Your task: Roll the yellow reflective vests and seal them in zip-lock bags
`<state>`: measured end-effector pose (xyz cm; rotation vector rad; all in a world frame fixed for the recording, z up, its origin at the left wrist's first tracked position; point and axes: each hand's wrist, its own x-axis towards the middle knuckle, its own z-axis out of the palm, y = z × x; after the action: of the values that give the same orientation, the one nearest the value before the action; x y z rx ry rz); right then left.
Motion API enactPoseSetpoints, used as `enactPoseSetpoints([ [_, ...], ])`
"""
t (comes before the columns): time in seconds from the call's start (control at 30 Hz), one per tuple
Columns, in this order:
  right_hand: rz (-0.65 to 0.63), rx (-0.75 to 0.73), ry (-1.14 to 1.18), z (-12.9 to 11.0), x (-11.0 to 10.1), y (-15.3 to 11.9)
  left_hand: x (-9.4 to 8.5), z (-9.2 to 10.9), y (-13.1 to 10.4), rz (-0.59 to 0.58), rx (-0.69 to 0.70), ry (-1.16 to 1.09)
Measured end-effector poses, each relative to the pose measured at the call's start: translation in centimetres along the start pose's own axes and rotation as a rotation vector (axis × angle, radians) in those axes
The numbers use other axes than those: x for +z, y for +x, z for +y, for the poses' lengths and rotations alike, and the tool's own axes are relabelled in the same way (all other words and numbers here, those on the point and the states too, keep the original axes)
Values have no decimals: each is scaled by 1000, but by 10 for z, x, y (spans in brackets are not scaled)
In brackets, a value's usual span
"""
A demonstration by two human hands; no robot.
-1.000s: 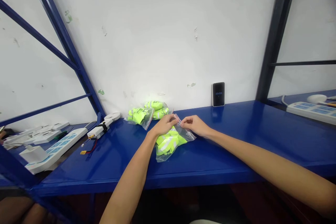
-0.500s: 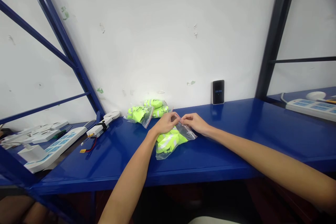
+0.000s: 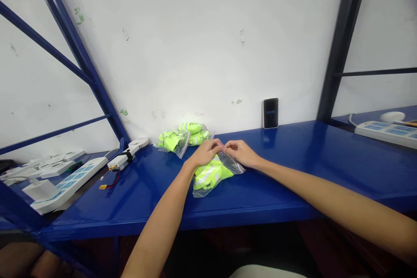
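Lying at far left, a white power strip (image 3: 70, 184) carries a plug (image 3: 41, 190) at its near end, beside a blue frame (image 3: 106, 100). To its right on the blue table (image 3: 309, 165): a white pack (image 3: 121, 161) with a dark strap, leads running forward to a yellow connector (image 3: 103, 186); a small white fan (image 3: 139, 142) sits just beyond the pack. Next, near the wall (image 3: 195, 52), two bagged neon-green bundles (image 3: 169, 140) (image 3: 195, 134) lie close together. The left hand (image 3: 205, 153) comes next, thumb and fingers pinching the upper edge of a clear bag (image 3: 235, 164). The bag lies on the table in front of the bundles, below both hands, with folded neon-green cloth (image 3: 210, 177) with pale bands inside. The right hand (image 3: 243, 153) meets the left at that same edge, thumb and forefinger pressed together on the plastic, other fingers curled. Farther right, a dark-faced clock (image 3: 270, 113) with blue digits stands upright by the wall, well apart from the hands. At far right, beyond a dark post (image 3: 342, 47), lies a second strip (image 3: 391, 134).
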<state>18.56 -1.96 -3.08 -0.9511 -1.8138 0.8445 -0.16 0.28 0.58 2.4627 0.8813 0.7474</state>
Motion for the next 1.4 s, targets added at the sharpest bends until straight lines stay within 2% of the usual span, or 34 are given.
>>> enactPoseSetpoints([
  [0.2,38,-99,-160,-3,2,-1,2,-1,0,3,-15,-13],
  [0.43,55,-51,-179,-2,3,-2,2,-4,0,1,-5,3],
  [0.7,57,-7,-405,-3,4,-1,2,-12,2,47,14,111],
  [0.87,-78,160,-207,-1,0,-1,1,-24,4,183,-98,150],
  [0.93,-95,190,-110,3,-2,0,0,-27,5,228,-114,137],
  [1.03,-94,145,-65,7,-3,2,0,-29,6,259,-119,113],
  [1.27,-33,-44,-223,4,-6,4,-1,-26,7,296,-128,61],
  [1.4,-33,-41,-187,7,-7,3,-1,-26,7,314,-136,51],
])
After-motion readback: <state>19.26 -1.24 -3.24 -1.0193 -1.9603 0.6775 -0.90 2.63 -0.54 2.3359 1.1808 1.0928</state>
